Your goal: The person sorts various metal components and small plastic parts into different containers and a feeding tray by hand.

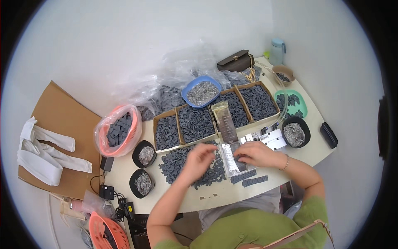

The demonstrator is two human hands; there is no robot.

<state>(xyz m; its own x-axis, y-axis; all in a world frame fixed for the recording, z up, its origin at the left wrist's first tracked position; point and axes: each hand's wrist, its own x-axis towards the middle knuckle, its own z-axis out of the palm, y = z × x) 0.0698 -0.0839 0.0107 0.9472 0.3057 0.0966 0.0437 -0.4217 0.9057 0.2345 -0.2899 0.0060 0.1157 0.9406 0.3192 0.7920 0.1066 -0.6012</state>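
- Our left hand (201,159) is hovering half-curled over grey pieces (176,164), hold unclear.
- Right hand (258,154) is sitting nearer the white toothed rack (230,158), fingers bent, grip hidden.
- Rack is lying between both, long axis pointing away.

Small assembly workshop, divided boxes (186,143) of dark parts (197,124), bowls (307,132) of metal pins (294,135), white worktable (182,205)

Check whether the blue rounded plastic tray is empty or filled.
Filled: the blue tray holds a heap of thin silver metal pins.
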